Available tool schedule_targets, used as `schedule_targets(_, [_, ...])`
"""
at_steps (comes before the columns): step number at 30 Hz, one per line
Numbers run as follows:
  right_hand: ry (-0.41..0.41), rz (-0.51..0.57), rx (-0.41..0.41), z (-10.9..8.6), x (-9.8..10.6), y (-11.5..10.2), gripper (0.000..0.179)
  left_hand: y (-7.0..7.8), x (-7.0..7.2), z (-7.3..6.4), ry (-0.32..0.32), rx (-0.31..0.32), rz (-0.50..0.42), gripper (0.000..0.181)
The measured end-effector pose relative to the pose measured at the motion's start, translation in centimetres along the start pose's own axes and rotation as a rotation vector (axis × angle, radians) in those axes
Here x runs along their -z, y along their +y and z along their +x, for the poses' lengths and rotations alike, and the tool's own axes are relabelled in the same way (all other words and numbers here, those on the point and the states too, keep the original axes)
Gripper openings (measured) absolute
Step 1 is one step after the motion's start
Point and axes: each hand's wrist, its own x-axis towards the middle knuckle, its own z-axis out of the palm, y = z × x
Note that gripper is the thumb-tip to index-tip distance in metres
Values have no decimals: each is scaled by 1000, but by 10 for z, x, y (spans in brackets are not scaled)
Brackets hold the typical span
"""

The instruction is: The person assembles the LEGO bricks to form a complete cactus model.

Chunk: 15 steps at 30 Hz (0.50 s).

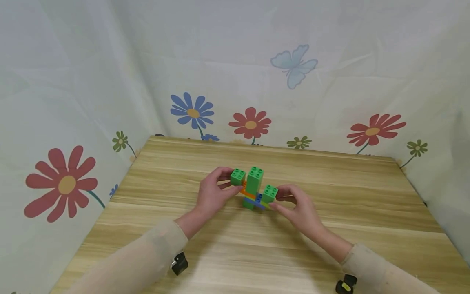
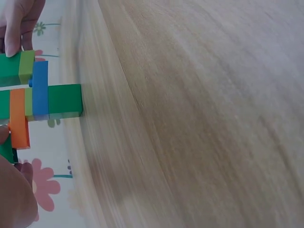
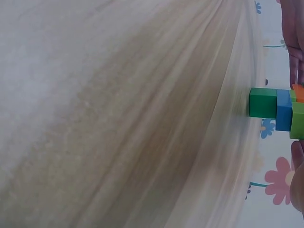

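Between the two hands stands an upright build of toy building bricks. At its bottom is a green brick (image 2: 65, 100), with a long blue brick (image 2: 41, 90) across it and a long orange brick (image 2: 19, 118) higher up. A tall green column (image 1: 253, 182) rises from the middle. My left hand (image 1: 213, 194) pinches the green brick (image 1: 238, 177) on the left arm, thumb close to the orange brick. On the other side, my right hand (image 1: 302, 212) holds a green brick (image 1: 270, 193) with a lime brick (image 3: 298, 121) beneath it, over the blue brick's end.
The build is over a wood-grain table (image 1: 183, 163). Behind and beside the table hangs a white cloth (image 1: 220, 61) printed with flowers and a butterfly. Black devices (image 1: 180, 263) sit at both wrists, by the light sleeves.
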Motion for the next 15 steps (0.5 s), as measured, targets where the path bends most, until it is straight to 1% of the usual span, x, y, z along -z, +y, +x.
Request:
schedule_targets(7, [20,24,-5,5,0,4,40,-1,-3,2,27,15,3,47])
schedule_targets(12, [30,52,-3,11,-1,7,38,-2,-5,4,46,23,-13,48])
schedule_targets(15, [25,71,-9,15,0,9,37,-2,-6,6,62,33,0,46])
